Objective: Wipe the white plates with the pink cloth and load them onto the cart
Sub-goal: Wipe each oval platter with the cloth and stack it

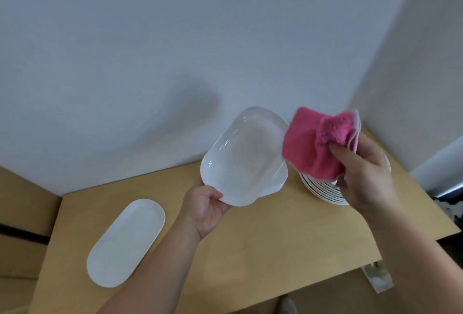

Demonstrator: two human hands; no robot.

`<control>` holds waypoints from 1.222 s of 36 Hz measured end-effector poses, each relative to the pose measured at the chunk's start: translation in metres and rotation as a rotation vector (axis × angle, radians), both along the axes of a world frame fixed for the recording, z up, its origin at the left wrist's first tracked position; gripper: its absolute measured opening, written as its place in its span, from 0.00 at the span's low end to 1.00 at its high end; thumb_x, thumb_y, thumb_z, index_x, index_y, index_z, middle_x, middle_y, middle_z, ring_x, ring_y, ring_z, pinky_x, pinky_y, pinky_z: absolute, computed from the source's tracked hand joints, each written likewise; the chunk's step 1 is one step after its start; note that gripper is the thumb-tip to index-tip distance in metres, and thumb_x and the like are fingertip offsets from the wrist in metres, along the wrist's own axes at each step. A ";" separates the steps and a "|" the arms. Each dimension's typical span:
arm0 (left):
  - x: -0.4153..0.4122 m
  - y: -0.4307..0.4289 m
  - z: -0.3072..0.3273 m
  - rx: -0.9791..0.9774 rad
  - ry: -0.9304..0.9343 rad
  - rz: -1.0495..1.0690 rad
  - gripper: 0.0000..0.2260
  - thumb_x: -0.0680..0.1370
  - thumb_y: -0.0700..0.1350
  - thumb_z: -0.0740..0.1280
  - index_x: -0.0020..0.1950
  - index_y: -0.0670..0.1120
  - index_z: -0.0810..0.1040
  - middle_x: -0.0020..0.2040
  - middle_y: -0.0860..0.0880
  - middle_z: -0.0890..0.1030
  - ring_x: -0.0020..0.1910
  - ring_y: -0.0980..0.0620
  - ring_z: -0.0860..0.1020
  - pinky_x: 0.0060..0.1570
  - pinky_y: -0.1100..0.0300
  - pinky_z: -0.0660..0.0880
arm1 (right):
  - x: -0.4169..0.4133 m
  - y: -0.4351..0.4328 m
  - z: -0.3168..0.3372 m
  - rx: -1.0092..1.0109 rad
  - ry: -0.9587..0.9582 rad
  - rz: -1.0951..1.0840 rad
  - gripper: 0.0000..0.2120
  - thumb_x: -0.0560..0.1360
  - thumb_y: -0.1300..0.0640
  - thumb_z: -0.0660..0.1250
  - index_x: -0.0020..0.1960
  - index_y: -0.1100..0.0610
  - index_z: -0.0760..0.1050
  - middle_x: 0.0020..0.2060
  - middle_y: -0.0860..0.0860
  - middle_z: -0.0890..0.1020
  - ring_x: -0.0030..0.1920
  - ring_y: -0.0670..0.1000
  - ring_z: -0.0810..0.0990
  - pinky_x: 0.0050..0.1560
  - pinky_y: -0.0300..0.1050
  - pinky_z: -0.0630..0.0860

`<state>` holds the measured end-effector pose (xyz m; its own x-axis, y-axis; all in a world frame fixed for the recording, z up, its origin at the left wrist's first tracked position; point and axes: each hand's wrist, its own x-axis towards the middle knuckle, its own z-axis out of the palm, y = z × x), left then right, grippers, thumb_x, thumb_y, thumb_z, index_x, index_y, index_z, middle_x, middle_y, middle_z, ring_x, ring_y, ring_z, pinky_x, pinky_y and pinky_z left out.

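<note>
Plate [244,160]: you hold glossy white, probably glazed ceramic.
Cloth [318,143]: pink, fuzzy terry.
Surface [263,246]: matt pale wood-look.

Two hands show, a left hand [205,211] and a right hand [363,175], and there is one pink cloth [318,143]. One oval white plate [126,242] lies alone toward the table's [250,251] left edge, and one rounded rectangular white plate [244,155] is lifted over a low pile of similar ones near the far edge, too hidden to count. One stack of round plates [323,192] sits near the far right corner; its number cannot be told.
</note>
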<state>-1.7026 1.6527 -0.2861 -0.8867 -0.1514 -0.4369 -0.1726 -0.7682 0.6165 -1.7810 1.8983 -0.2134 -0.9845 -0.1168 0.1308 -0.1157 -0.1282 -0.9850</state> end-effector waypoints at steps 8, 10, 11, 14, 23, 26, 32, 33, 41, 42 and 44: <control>0.006 0.010 0.027 0.033 0.153 -0.055 0.28 0.63 0.25 0.56 0.53 0.44 0.85 0.54 0.41 0.84 0.50 0.41 0.84 0.43 0.46 0.81 | 0.006 -0.056 0.041 0.623 0.617 0.150 0.24 0.73 0.73 0.60 0.60 0.50 0.77 0.63 0.43 0.77 0.69 0.38 0.67 0.63 0.33 0.68; 0.008 0.014 0.034 0.054 0.195 -0.098 0.29 0.62 0.26 0.56 0.53 0.45 0.86 0.55 0.41 0.84 0.52 0.41 0.83 0.44 0.47 0.81 | 0.005 -0.065 0.035 0.752 0.555 0.171 0.23 0.74 0.69 0.60 0.66 0.53 0.74 0.71 0.50 0.70 0.75 0.47 0.60 0.70 0.45 0.65; 0.009 0.015 0.038 0.067 0.214 -0.120 0.29 0.62 0.26 0.56 0.53 0.44 0.85 0.56 0.40 0.83 0.54 0.40 0.83 0.45 0.47 0.81 | 0.005 -0.068 0.032 0.819 0.520 0.189 0.23 0.75 0.65 0.61 0.70 0.55 0.71 0.74 0.54 0.66 0.76 0.52 0.57 0.73 0.49 0.60; 0.011 0.017 0.045 0.103 0.239 -0.152 0.28 0.62 0.27 0.55 0.54 0.41 0.85 0.58 0.38 0.82 0.55 0.39 0.82 0.46 0.46 0.81 | 0.001 -0.073 0.022 1.064 0.541 0.272 0.27 0.78 0.54 0.61 0.76 0.54 0.60 0.77 0.57 0.56 0.77 0.59 0.50 0.76 0.55 0.46; 0.013 0.020 0.044 0.175 0.262 -0.143 0.26 0.66 0.30 0.55 0.58 0.39 0.83 0.57 0.37 0.82 0.54 0.39 0.83 0.48 0.40 0.80 | 0.005 -0.076 0.018 1.148 0.465 0.556 0.32 0.75 0.35 0.39 0.73 0.43 0.64 0.78 0.50 0.48 0.78 0.52 0.42 0.76 0.53 0.43; 0.009 0.022 0.046 0.236 0.318 -0.163 0.20 0.73 0.36 0.55 0.56 0.40 0.84 0.58 0.38 0.82 0.56 0.42 0.82 0.52 0.43 0.80 | 0.021 -0.087 0.013 1.211 0.590 0.608 0.30 0.78 0.40 0.36 0.76 0.43 0.58 0.78 0.49 0.47 0.78 0.53 0.41 0.76 0.54 0.43; 0.005 0.025 0.047 0.263 0.283 -0.146 0.32 0.80 0.63 0.53 0.67 0.39 0.77 0.67 0.37 0.76 0.67 0.42 0.76 0.60 0.52 0.77 | 0.037 -0.087 0.007 1.198 0.669 0.649 0.23 0.83 0.50 0.51 0.77 0.50 0.56 0.78 0.46 0.51 0.78 0.53 0.41 0.77 0.50 0.42; 0.005 0.026 0.045 0.238 0.252 -0.133 0.33 0.80 0.64 0.51 0.70 0.39 0.74 0.67 0.37 0.76 0.67 0.42 0.76 0.59 0.52 0.78 | 0.036 -0.085 0.009 1.143 0.665 0.652 0.22 0.82 0.53 0.54 0.76 0.51 0.60 0.77 0.46 0.54 0.78 0.52 0.43 0.77 0.45 0.41; 0.003 0.034 0.049 0.061 0.073 0.013 0.29 0.82 0.62 0.50 0.68 0.42 0.73 0.62 0.40 0.81 0.60 0.41 0.80 0.57 0.43 0.79 | 0.008 -0.071 0.006 1.145 0.764 0.560 0.20 0.78 0.63 0.63 0.70 0.54 0.72 0.75 0.50 0.62 0.76 0.55 0.56 0.75 0.51 0.55; 0.004 0.033 0.050 0.031 0.051 0.022 0.27 0.82 0.61 0.52 0.67 0.43 0.75 0.59 0.41 0.83 0.57 0.42 0.82 0.51 0.44 0.81 | 0.000 -0.068 0.006 1.162 0.723 0.488 0.22 0.78 0.63 0.62 0.71 0.55 0.70 0.75 0.51 0.60 0.76 0.56 0.56 0.75 0.51 0.56; 0.008 0.033 0.048 -0.036 0.008 0.013 0.23 0.82 0.60 0.55 0.65 0.45 0.75 0.54 0.44 0.85 0.52 0.44 0.84 0.42 0.47 0.82 | -0.020 -0.060 0.006 1.254 0.590 0.329 0.24 0.80 0.58 0.60 0.76 0.53 0.61 0.77 0.50 0.55 0.77 0.54 0.52 0.75 0.50 0.53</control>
